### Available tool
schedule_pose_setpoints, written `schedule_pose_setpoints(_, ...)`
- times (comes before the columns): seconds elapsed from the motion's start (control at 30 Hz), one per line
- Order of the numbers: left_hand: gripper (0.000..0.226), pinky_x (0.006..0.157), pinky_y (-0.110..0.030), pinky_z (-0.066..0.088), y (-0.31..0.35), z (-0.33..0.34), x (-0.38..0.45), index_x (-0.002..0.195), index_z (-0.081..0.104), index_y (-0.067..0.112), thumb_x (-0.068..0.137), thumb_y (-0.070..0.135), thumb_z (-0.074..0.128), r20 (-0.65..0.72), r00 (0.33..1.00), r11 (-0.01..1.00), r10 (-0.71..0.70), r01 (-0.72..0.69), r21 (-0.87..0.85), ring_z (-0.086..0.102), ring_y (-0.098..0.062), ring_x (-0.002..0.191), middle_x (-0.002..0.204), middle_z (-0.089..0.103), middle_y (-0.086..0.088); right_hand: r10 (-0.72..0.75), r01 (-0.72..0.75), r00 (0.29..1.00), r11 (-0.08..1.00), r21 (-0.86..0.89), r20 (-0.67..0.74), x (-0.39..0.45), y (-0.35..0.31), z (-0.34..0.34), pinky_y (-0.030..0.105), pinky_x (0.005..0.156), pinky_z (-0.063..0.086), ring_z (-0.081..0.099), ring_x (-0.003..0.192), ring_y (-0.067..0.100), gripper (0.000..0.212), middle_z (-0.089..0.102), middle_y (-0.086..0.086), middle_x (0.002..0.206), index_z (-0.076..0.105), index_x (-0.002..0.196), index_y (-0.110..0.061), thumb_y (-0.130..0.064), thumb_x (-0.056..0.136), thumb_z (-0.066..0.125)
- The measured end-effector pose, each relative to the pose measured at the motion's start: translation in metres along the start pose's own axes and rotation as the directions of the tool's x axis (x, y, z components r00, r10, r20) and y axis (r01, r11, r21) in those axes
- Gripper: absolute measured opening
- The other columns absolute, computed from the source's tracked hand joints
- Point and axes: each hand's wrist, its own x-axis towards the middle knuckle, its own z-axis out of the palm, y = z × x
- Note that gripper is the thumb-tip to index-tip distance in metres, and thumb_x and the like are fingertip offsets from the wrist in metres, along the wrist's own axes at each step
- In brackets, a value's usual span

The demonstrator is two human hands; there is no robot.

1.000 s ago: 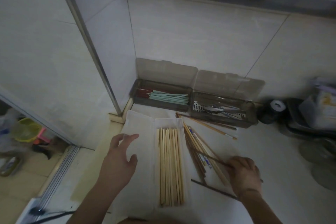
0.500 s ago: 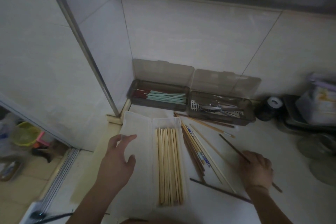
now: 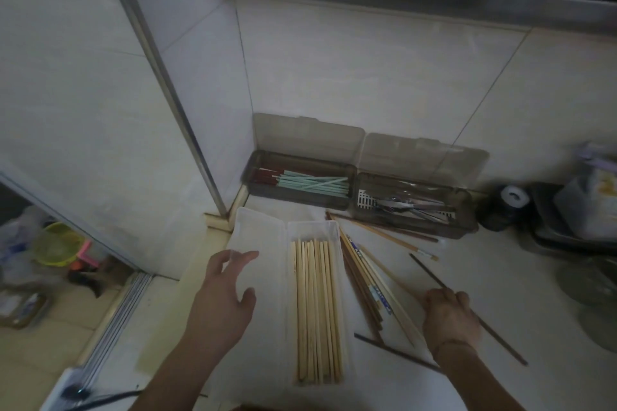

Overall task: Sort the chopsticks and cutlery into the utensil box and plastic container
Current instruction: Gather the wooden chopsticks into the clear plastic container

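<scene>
Bare pale countertop [image 3: 467, 264] lies open right of the scattered loose chopsticks [image 3: 364, 274]; smoky lidded utensil boxes [image 3: 414, 207] and white tiled wall [image 3: 367, 77] close off the back.

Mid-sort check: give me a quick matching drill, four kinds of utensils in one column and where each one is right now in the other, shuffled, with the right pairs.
Things:
1. pale wooden chopsticks
2. mint green chopsticks
3. metal cutlery
4. thin dark chopstick

Places:
A. right brown box
B. held by the right hand
C. clear container nearest the person
D. left brown box, by the wall corner

Pairs: 1-C, 2-D, 3-A, 4-B
</scene>
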Motion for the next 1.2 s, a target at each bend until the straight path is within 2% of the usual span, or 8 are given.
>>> schedule_pose_setpoints(0.17,0.058,0.06,-0.003,0.035,0.002,-0.001,0.0,0.135,0.05,0.035,0.084,0.012,0.068,-0.01,1.0,1.0,-0.024,0.024,0.015,0.052,-0.004,0.052,0.137,0.038,0.005,0.145,-0.139,0.989,0.785,0.604,0.039,-0.019,-0.028,-0.039,0.025,0.056,0.039,0.052,0.068,0.018,0.021,0.057,0.004,0.077,0.051,0.099,-0.01,0.006,0.087,0.044)
schedule_pose_setpoints(0.4,0.058,0.065,-0.011,0.038,0.003,0.0,0.0,0.135,0.05,0.034,0.085,0.011,0.067,-0.007,1.0,0.999,-0.026,0.026,0.029,0.049,-0.008,0.058,0.137,0.037,0.004,-0.391,0.571,0.815,0.417,0.707,-0.427,-0.083,-0.113,-0.073,0.019,0.072,0.053,0.06,0.077,0.001,0.034,0.062,-0.01,0.088,0.06,0.093,-0.031,-0.001,0.086,0.046)
schedule_pose_setpoints(0.53,0.058,0.071,-0.018,0.045,0.005,-0.002,-0.001,0.134,0.052,0.034,0.084,0.009,0.068,-0.01,1.0,1.0,-0.009,0.01,0.023,0.049,-0.009,0.058,0.136,0.038,0.003,-0.687,0.688,0.724,0.714,0.133,-0.062,-0.086,-0.138,-0.051,0.063,0.112,0.018,0.056,0.118,0.016,0.033,0.07,-0.004,0.101,0.066,0.106,-0.028,-0.019,0.077,0.053)
schedule_pose_setpoints(0.63,0.058,0.068,-0.016,0.043,0.004,-0.002,-0.001,0.134,0.052,0.034,0.084,0.009,0.068,-0.01,1.0,1.0,-0.008,0.008,0.02,0.049,-0.01,0.058,0.136,0.038,0.003,-0.626,0.69,0.682,0.722,-0.051,0.379,-0.083,-0.14,-0.057,0.069,0.102,-0.02,0.031,0.137,0.026,0.029,0.064,0.004,0.118,0.062,0.114,-0.018,-0.026,0.089,0.051)
schedule_pose_setpoints(0.77,0.058,0.067,-0.014,0.041,0.003,-0.001,0.0,0.133,0.052,0.034,0.084,0.009,0.068,-0.012,1.0,1.0,-0.012,0.012,0.019,0.049,-0.009,0.058,0.137,0.038,0.003,-0.772,0.772,0.625,0.634,0.055,0.119,-0.078,-0.126,-0.049,0.072,0.107,0.008,0.054,0.115,0.017,0.016,0.067,-0.009,0.095,0.067,0.09,-0.029,-0.031,0.081,0.054)
schedule_pose_setpoints(0.9,0.058,0.066,-0.012,0.041,0.003,-0.001,0.0,0.133,0.051,0.035,0.084,0.01,0.068,-0.003,1.0,1.0,-0.011,0.011,0.014,0.05,-0.006,0.056,0.137,0.037,0.004,-0.502,0.654,0.755,0.623,0.43,-0.422,-0.052,-0.095,-0.048,0.027,0.084,0.048,0.057,0.089,0.007,0.014,0.065,-0.011,0.089,0.067,0.09,-0.028,-0.022,0.084,0.055)
schedule_pose_setpoints(1.03,0.058,0.062,-0.005,0.035,0.002,0.0,0.0,0.134,0.051,0.036,0.084,0.01,0.068,0.004,1.0,1.0,-0.014,0.014,0.008,0.051,-0.004,0.056,0.137,0.037,0.005,-0.193,0.188,0.981,0.936,0.298,-0.014,-0.024,-0.047,-0.035,0.03,0.081,0.049,0.055,0.101,0.018,0.027,0.062,-0.004,0.11,0.061,0.115,-0.026,-0.032,0.09,0.055)
schedule_pose_setpoints(1.2,0.058,0.059,-0.004,0.035,0.003,-0.001,0.0,0.134,0.051,0.037,0.084,0.011,0.068,0.008,1.0,1.0,-0.016,0.016,-0.001,0.053,-0.003,0.055,0.137,0.037,0.005,-0.169,0.146,0.937,0.985,0.096,0.306,-0.013,-0.02,-0.021,0.029,0.081,0.045,0.051,0.106,0.019,0.029,0.053,-0.001,0.116,0.054,0.111,-0.025,-0.047,0.093,0.047)
